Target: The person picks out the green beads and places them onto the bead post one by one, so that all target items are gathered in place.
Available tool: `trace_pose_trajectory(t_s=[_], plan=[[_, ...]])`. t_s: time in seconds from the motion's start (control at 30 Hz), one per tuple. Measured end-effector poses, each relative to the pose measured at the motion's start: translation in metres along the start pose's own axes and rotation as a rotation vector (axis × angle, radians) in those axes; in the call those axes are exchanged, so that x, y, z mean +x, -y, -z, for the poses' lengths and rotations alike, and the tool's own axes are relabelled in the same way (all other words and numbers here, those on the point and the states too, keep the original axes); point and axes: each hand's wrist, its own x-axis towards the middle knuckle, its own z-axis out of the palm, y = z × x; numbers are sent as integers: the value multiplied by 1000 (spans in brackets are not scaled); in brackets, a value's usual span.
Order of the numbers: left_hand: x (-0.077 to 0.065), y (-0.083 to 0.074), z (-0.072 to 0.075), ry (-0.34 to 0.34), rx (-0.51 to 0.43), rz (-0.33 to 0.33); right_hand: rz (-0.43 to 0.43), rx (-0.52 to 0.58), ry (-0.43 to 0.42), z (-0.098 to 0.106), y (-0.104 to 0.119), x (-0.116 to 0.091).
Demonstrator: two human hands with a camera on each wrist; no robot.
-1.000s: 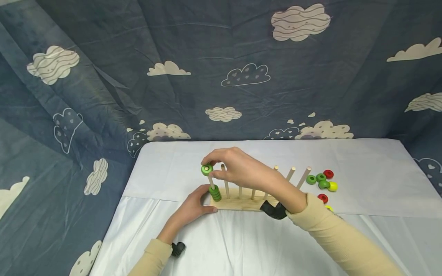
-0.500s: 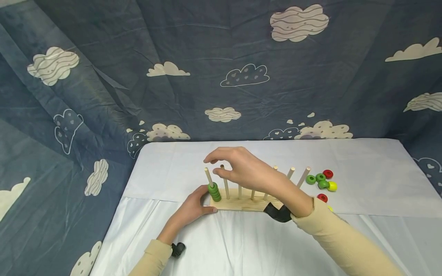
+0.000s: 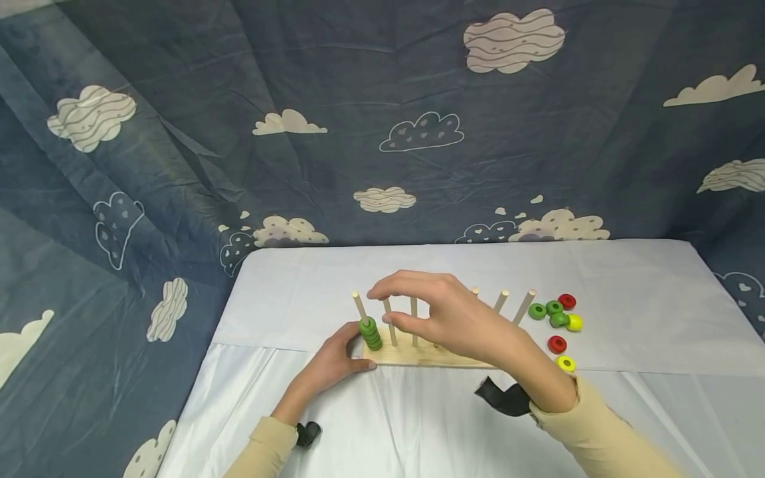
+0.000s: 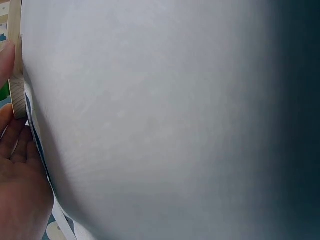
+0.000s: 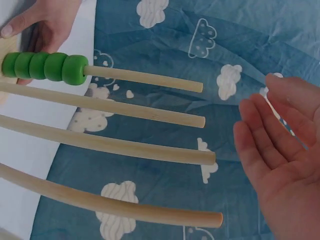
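A wooden peg board (image 3: 406, 356) with a row of upright pegs stands on the white cloth. Several green beads (image 3: 371, 334) are stacked at the foot of its leftmost peg, whose upper part (image 5: 145, 77) is bare. With thumb and fingers my left hand (image 3: 332, 357) holds the board's left end; the left wrist view catches this hand (image 4: 22, 195) at the end of the base (image 4: 18, 97). My right hand (image 3: 445, 312) hovers over the board beside the peg tops, thumb and fingers apart. Nothing lies between the fingers of that hand (image 5: 280, 155) in the right wrist view.
Right of the board lie loose green beads (image 3: 537, 311), red beads (image 3: 557, 344) and yellow beads (image 3: 565, 364). A dark cloud-patterned curtain (image 3: 335, 166) hangs behind the table and along its left side.
The right hand has let go of a green bead, which dropped down the leftmost peg onto the stack. It then moved right and toward the person. The left hand stays put.
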Motion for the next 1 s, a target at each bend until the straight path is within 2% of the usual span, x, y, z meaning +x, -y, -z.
trace_pose_trajectory(t_s=[0.13, 0.23, 0.57, 0.8, 1.0], plan=[[-1, -1, 0, -2, -1, 2, 0, 13, -11, -3, 0, -12], [-1, -1, -1, 1, -5, 5, -34, 24, -7, -6, 0, -21], [-1, -3, 0, 2, -12, 6, -214, 99, 7, -19, -9, -53], [0, -2, -2, 0, 3, 34, -362, 141, -8, -27, -19, -78], [-1, -3, -2, -5, -7, 11, -465, 142, -24, -32, -30, -102]])
